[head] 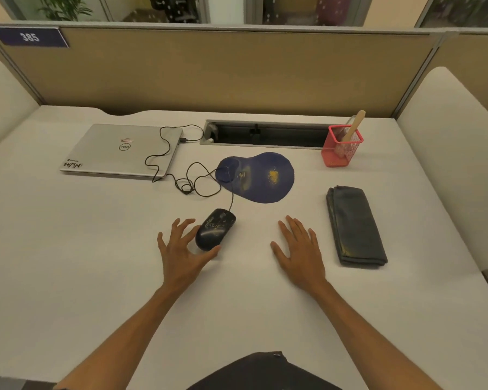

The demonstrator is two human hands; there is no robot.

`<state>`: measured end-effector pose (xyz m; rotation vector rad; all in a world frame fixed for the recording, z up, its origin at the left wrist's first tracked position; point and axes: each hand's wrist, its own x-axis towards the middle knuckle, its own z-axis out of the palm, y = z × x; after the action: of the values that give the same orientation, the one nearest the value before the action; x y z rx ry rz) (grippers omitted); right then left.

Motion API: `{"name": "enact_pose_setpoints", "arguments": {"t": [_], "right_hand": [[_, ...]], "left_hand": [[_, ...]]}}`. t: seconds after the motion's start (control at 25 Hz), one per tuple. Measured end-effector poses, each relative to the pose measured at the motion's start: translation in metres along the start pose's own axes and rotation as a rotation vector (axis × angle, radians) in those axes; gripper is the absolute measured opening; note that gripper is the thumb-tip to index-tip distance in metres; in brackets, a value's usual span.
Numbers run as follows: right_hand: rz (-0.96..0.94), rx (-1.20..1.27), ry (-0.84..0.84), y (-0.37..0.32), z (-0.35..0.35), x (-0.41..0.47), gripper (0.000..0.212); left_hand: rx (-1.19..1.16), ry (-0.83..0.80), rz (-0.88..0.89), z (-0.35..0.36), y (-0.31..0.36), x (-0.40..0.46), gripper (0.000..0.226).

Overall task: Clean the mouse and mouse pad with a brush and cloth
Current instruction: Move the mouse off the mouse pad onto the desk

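A black wired mouse (pixel 216 228) with pale dusty marks lies on the white desk, off its pad. My left hand (pixel 182 250) is spread open just left of it, thumb near its rear, fingers straight. The blue mouse pad (pixel 261 180) sits farther back with yellow crumbs and whitish smears on it. My right hand (pixel 300 253) rests flat and open on the desk, holding nothing. A folded dark grey cloth (pixel 355 228) lies to the right of that hand. A wooden-handled brush (pixel 351 130) stands in a red mesh holder (pixel 340 154) at the back right.
A closed silver laptop (pixel 119 152) lies at the back left, with the mouse cable (pixel 186 175) looping from it across the desk. A cable slot (pixel 265 135) opens in the desk behind the pad. Beige partition walls enclose the desk.
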<state>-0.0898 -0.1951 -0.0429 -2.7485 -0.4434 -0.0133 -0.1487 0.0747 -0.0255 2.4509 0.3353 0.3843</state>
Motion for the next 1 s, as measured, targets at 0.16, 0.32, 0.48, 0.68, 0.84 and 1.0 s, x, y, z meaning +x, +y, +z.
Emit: {"name": "enact_pose_setpoints", "arguments": {"t": [0.16,0.32,0.48,0.68,0.84,1.0], "right_hand": [[-0.006,0.010,0.025,0.002,0.003,0.001,0.059],[-0.012,0.003,0.037,0.005,0.006,0.001,0.058],[-0.016,0.003,0.041,0.006,0.009,0.002,0.059],[-0.019,0.020,0.046,0.007,0.009,0.002,0.059],[-0.022,0.109,-0.001,0.012,0.003,0.007,0.058],[0.037,0.315,-0.079,0.027,-0.017,0.024,0.048]], "left_hand": [[-0.045,0.014,-0.030,-0.008,-0.017,-0.009,0.073],[-0.068,0.010,-0.078,-0.017,-0.029,-0.009,0.076],[-0.046,-0.048,-0.086,-0.023,-0.037,-0.007,0.079],[0.089,-0.093,-0.031,-0.028,-0.036,-0.009,0.088],[0.389,-0.076,0.289,-0.021,-0.019,-0.013,0.084],[0.415,-0.193,0.453,0.004,0.012,-0.016,0.074]]}}
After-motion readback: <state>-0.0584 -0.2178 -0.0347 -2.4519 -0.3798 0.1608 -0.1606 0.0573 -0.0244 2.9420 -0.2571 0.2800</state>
